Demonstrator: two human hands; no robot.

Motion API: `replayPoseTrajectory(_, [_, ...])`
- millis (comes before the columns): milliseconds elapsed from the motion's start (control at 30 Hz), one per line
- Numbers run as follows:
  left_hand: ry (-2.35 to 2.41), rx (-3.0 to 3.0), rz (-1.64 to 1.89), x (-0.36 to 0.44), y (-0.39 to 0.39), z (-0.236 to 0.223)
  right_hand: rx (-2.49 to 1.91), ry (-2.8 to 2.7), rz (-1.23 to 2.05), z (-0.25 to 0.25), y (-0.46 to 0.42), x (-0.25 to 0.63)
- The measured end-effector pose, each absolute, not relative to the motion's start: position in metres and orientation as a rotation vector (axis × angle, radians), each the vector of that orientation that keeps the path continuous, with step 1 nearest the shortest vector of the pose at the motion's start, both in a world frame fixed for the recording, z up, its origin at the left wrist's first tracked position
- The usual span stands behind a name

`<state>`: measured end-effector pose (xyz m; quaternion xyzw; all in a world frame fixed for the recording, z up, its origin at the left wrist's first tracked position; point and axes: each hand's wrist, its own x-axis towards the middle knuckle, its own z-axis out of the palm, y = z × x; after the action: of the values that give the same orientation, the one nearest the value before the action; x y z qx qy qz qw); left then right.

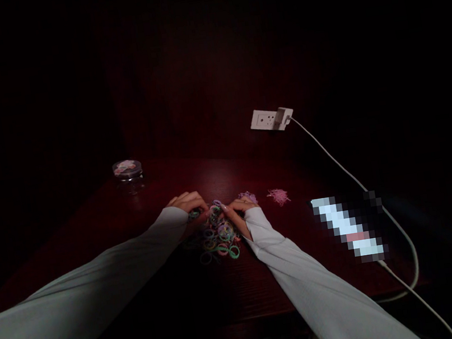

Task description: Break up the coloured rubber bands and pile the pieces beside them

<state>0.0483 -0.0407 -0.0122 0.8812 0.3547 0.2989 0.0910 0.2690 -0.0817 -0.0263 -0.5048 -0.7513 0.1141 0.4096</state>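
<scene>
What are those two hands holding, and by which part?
The left hand and right hand are at the top of a pile of small coloured rubber bands. In this dim light, I cannot tell whether they hold a band, or by which part.

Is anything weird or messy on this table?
Yes! The blocky pixelated patch on the right of the dark red table looks odd. It's blurred, so I can't tell what it is. A white cable from the wall socket runs beside it. Colorful rubber bands also lie in a messy heap by the left hand and right hand.
</scene>
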Motion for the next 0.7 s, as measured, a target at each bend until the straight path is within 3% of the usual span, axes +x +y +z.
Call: replayPoseTrajectory(700, [0.944, 2.468, 0.96, 0.047, -0.034, -0.016, -1.296, -1.803, 0.311, -0.014, -0.092, 0.263])
